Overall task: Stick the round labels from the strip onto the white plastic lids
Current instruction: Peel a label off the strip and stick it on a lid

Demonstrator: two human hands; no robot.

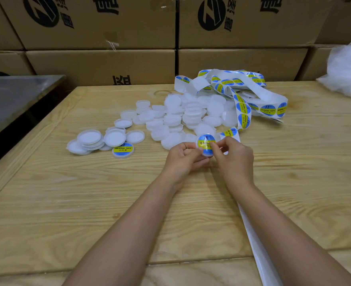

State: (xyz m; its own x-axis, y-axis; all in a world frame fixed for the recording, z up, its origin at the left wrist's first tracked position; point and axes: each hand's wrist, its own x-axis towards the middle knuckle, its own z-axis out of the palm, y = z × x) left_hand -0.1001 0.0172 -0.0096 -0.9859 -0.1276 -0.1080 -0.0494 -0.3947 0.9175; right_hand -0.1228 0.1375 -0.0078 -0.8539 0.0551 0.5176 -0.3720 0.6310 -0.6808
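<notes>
One labelled lid (123,150) lies left of the heap of white lids (176,118). My left hand (183,157) grips a lid (207,155) with curled fingers; my right hand (233,154) pinches its round label (204,141), the label strip (242,109) piled just beyond

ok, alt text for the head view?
The left hand grips a white lid while the right hand pinches a blue-and-yellow round label onto it, above a wooden table. Beyond lie a pile of bare lids, a tangled label strip and one finished lid.
</notes>
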